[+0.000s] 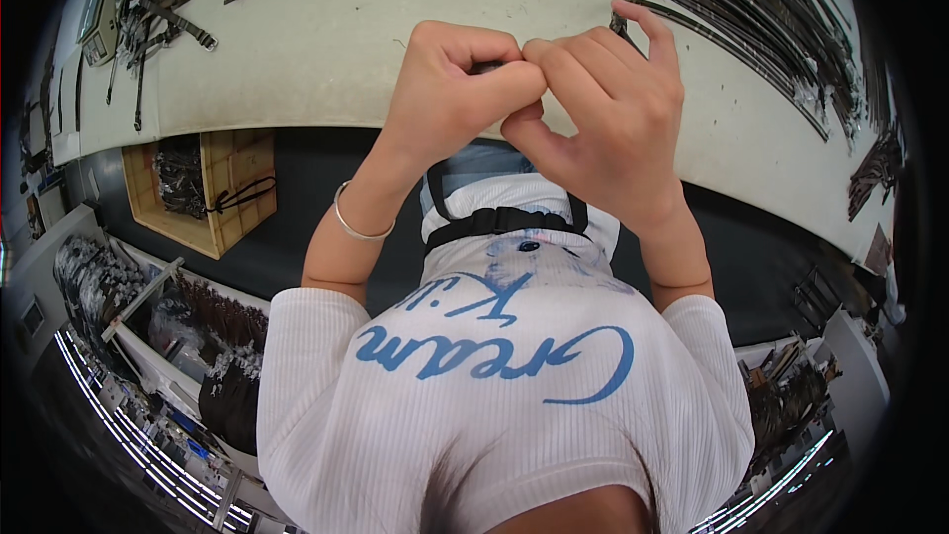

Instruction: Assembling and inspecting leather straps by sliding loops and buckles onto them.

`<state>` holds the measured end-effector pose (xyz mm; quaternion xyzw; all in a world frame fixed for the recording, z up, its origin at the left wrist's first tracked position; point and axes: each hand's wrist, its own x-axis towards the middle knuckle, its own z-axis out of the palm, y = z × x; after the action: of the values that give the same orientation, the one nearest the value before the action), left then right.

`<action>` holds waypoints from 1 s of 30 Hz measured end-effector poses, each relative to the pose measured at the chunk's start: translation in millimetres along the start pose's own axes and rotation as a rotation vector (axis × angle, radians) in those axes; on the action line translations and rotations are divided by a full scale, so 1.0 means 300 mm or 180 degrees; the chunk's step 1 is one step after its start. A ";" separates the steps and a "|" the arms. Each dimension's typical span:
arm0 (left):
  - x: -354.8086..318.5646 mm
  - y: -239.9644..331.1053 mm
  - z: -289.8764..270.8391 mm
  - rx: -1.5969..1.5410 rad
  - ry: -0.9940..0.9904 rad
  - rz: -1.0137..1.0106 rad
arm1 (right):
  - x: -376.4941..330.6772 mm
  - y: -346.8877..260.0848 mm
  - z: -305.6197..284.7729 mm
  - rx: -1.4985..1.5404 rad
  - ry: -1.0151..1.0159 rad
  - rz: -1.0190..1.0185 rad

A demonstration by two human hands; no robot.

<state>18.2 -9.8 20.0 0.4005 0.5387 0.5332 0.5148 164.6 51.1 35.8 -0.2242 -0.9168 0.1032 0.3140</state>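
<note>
My left hand (457, 89) is raised over the near edge of the table, its fingers curled into a fist. A small dark piece (486, 67) shows between its thumb and forefinger; its kind cannot be made out. My right hand (618, 104) meets it at the fingertips, with thumb and forefinger bent together and the little finger stretched out. Whatever the right fingers hold is hidden behind them. Just beyond the right little finger, a dark strap end (623, 28) shows against the pale table (326, 59).
Long dark straps (732, 0) lie along the far and right side of the table. A heap of dark buckled belts (163, 0) is at the far left. Below the table's edge at left stands a wooden crate (242, 188) with dark wrapped goods. Shelving with dark bundles (232, 396) is behind me.
</note>
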 end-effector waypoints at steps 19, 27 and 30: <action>-0.013 -0.018 0.010 0.2440 0.1120 0.1691 | -0.013 0.084 0.071 -0.0176 0.0559 -0.0454; -0.023 0.025 0.007 0.2080 0.0698 0.1021 | -0.026 0.089 0.093 -0.0197 0.0744 -0.0717; -0.015 0.030 -0.025 0.1655 0.0354 0.0505 | -0.029 0.093 0.094 -0.0083 0.0771 -0.0823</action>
<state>10.4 -14.3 28.7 0.5303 0.6518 0.4368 0.3211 162.8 70.1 0.0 -0.1192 -0.8947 0.0224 0.4299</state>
